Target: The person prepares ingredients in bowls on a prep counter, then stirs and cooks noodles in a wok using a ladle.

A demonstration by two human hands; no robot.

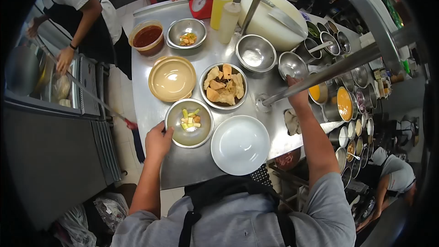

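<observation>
My left hand (158, 141) holds the left rim of a steel bowl (206, 140) with pale green and white cut pieces in it, thumb on the edge. At the right, my right hand (297, 90) reaches past a metal post to the near rim of a small steel bowl (293, 65); its fingertips are partly hidden. Between my arms lies a white plate (240, 145). Behind it a steel bowl (244, 95) holds fried pieces, beside an empty tan clay pot (172, 78). Another steel bowl (255, 53) stands near the small one.
Sauce tub (148, 39), small bowl (187, 33), squeeze bottles (222, 7), red scale (200, 3) and large white tub (273, 20) stand at the back. A slanting metal post (323, 72) crosses the right side, before many containers. A person at left holds a long pole (93, 95).
</observation>
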